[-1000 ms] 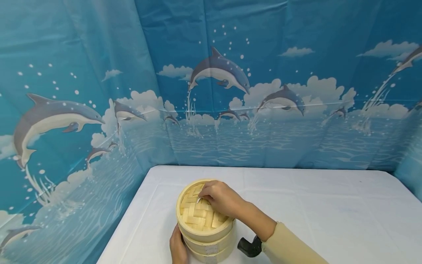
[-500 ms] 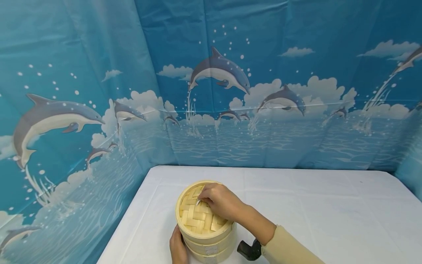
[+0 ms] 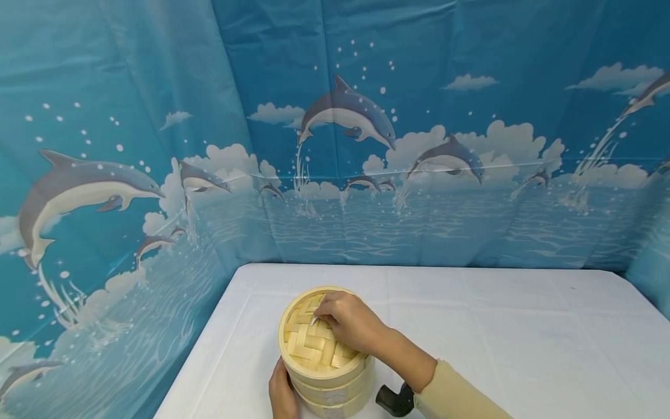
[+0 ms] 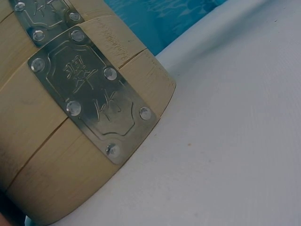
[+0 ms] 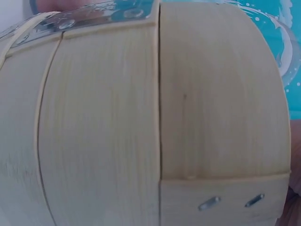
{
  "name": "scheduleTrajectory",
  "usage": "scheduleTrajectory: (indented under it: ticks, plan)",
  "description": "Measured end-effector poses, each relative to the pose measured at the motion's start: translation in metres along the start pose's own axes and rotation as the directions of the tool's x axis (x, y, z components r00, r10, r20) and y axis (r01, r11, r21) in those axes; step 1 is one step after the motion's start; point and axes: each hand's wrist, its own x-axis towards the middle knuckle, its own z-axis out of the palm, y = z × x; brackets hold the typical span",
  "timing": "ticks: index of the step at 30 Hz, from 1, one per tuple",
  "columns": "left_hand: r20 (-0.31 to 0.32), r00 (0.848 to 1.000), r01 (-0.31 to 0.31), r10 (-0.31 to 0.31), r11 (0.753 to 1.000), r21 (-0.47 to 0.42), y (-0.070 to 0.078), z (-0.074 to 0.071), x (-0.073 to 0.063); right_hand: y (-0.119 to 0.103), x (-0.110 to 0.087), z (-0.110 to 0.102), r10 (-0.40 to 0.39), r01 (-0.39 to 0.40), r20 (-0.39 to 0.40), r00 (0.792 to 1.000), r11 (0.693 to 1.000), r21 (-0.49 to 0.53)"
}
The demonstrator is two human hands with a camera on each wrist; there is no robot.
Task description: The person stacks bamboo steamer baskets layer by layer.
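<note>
A round bamboo steamer (image 3: 324, 387) of stacked tiers stands at the near left of the white table (image 3: 497, 326). Its woven lid (image 3: 309, 349) sits on top. My right hand (image 3: 327, 311) lies over the lid's far side, fingers curled down and pinching at the weave. My left hand (image 3: 280, 387) grips the steamer's lower wall on the near left; only part of it shows at the frame's bottom edge. The left wrist view shows the steamer's wall (image 4: 51, 165) with a riveted metal plate (image 4: 89, 94). In the right wrist view the steamer's pale wall (image 5: 141, 117) fills the frame.
A blue dolphin-print backdrop (image 3: 157, 174) hangs behind and to the left of the table. The black wrist camera (image 3: 395, 398) sits just right of the steamer. White tablecloth stretches to the right and back.
The lid and my right hand have shifted slightly left and down on the stack. The left hand stays on the steamer's side.
</note>
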Motion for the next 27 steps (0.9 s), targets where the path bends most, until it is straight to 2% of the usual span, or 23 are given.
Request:
scheduleTrajectory:
  ticks: [8, 13, 17, 22, 27]
  plan:
    - [-0.022, 1.000, -0.019, 0.019, 1.000, 0.005, -0.001, -0.001, 0.002, 0.004, -0.001, -0.002, -0.016, 0.016, -0.004, 1.000, 1.000, 0.011]
    - [-0.010, 1.000, 0.011, -0.011, 1.000, -0.004, 0.000, -0.002, 0.001, 0.011, -0.013, -0.013, -0.004, 0.008, -0.089, 0.996, 0.999, 0.041]
    - [0.000, 1.000, 0.019, -0.019, 1.000, -0.017, 0.000, -0.001, 0.000, 0.023, -0.035, -0.026, 0.041, -0.029, -0.186, 0.982, 0.997, 0.070]
    - [-0.012, 1.000, -0.003, 0.003, 1.000, -0.027, -0.002, 0.000, 0.001, 0.041, -0.072, -0.036, 0.141, -0.122, -0.281, 0.949, 0.989, 0.083]
    - [-0.006, 1.000, -0.011, 0.010, 1.000, -0.017, -0.003, -0.002, 0.004, 0.051, -0.112, -0.032, 0.221, -0.206, -0.314, 0.923, 0.975, 0.079]
